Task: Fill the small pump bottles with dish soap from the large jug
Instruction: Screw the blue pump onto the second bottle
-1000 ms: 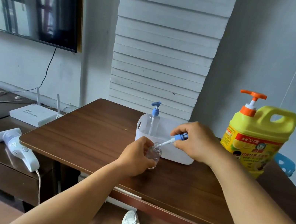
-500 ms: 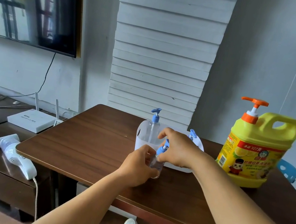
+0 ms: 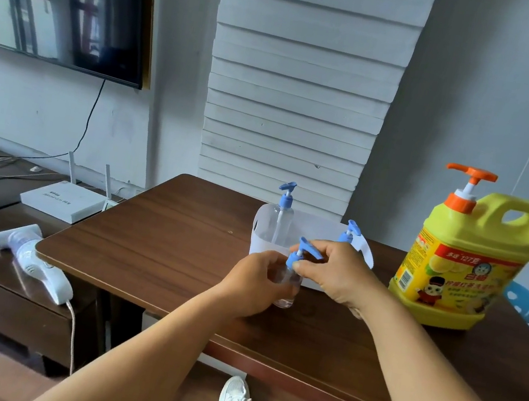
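Small pump bottle (image 3: 287,285) stands upright on the worktop (image 3: 162,243), just in front of the white bin (image 3: 261,245); I see my left hand (image 3: 254,285) curled around its clear body. My right hand (image 3: 335,272) pinches the blue pump head (image 3: 303,255) at the bottle's neck. Inside the bin stand 2 more pump bottles, 1 tall (image 3: 281,217) and 1 mostly hidden (image 3: 349,233). Right of the bin sits the large yellow jug (image 3: 464,266), orange pump up.
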`<state>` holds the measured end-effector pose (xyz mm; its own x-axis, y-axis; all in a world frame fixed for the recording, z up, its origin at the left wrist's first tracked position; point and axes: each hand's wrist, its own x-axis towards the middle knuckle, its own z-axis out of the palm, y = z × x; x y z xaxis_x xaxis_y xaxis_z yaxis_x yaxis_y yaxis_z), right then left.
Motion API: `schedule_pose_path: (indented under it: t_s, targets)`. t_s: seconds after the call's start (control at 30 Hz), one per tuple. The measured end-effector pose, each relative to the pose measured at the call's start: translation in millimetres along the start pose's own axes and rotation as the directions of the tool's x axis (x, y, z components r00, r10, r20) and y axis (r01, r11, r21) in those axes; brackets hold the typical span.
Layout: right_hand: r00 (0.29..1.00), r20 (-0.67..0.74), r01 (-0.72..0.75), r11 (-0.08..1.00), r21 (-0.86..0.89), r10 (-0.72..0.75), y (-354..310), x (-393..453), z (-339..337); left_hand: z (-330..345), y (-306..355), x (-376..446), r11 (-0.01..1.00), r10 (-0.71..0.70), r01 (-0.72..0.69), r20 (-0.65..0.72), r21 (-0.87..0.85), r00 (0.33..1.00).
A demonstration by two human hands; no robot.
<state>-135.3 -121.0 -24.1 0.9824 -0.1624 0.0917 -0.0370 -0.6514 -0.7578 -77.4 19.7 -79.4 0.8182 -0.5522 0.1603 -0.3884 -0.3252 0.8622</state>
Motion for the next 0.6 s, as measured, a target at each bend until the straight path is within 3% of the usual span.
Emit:
schedule_pose_path:
  t_s: [0.2, 0.43, 0.6]
  targets:
    - [0.994, -0.111, -0.005, 0.994, -0.108, -0.008, -0.7, 0.8, 6.6, -0.4, -3.2, -0.2, 1.000, 0.016, -0.016, -0.016, -0.006, 1.000]
    - [0.998, -0.036, 0.040, 0.998, -0.046, -0.041, -5.5, -1.4, 2.2, -1.5, -1.3, -1.7, 0.995, 0.055, -0.057, 0.021, 0.079, 0.998]
    - [0.999, -0.008, 0.046, 0.990, -0.132, -0.047, -10.5, 0.3, -5.0, -1.2, -1.8, -2.1, 0.996, 0.051, -0.053, 0.027, 0.073, 0.998]
